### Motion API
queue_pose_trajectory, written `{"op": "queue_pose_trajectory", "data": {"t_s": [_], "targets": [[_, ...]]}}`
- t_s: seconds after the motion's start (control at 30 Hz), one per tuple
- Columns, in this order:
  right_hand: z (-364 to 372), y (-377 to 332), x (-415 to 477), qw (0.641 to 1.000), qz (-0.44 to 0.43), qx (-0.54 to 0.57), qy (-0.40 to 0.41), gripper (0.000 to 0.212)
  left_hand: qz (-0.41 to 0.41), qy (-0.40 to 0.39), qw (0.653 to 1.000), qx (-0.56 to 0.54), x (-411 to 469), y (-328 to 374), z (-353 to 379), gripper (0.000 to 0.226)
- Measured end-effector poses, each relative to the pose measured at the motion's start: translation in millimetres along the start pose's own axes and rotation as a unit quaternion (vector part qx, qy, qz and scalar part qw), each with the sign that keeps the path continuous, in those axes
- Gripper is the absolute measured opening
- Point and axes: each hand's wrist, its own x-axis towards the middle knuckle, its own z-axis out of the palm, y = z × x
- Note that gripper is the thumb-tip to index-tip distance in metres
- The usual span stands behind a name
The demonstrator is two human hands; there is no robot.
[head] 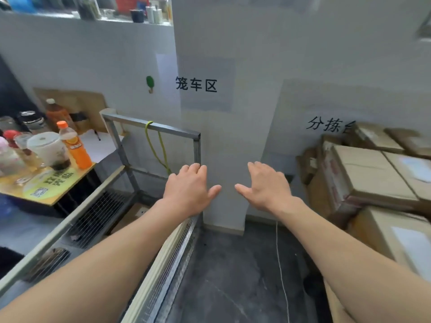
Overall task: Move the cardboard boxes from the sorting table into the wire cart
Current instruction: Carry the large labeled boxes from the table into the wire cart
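Several brown cardboard boxes are stacked at the right, some with white labels. The wire cart, a grey metal frame with wire mesh sides, stands at the left centre. Both my arms reach forward between the two. My left hand hovers palm down at the cart's right corner post, fingers relaxed and holding nothing. My right hand is spread in the air in front of the white wall, empty, a short way left of the boxes.
A yellow table at the left holds bottles, cups and an orange drink bottle. A green cord hangs from the cart's top rail. A white pillar with black characters stands ahead. The floor between cart and boxes is dark, with a thin white cable.
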Motion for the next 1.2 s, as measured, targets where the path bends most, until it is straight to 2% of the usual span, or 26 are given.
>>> {"op": "queue_pose_trajectory", "data": {"t_s": [0.5, 0.7, 0.8, 1.0, 1.13, 1.2], "targets": [[-37, 19, -177, 0.984, 0.175, -0.022, 0.032, 0.069, 0.188, -0.014, 0.982, -0.035, -86, 68, -4, 0.068], [-57, 39, -244, 0.97, 0.232, -0.031, 0.058, 0.043, 0.257, -0.016, 0.965, -0.051, -114, 118, -7, 0.072], [-65, 55, -278, 0.964, 0.258, -0.038, 0.052, 0.04, 0.288, -0.02, 0.956, -0.052, -130, 149, -7, 0.073], [-70, 101, -351, 0.947, 0.318, -0.011, 0.046, 0.047, 0.339, -0.029, 0.939, -0.052, -166, 221, 0, 0.072], [-68, 148, -401, 0.93, 0.366, -0.016, 0.025, 0.063, 0.359, -0.04, 0.931, -0.058, -188, 275, 8, 0.068], [-65, 173, -422, 0.924, 0.383, -0.014, 0.019, 0.064, 0.364, -0.047, 0.929, -0.056, -199, 300, 14, 0.068]]}}
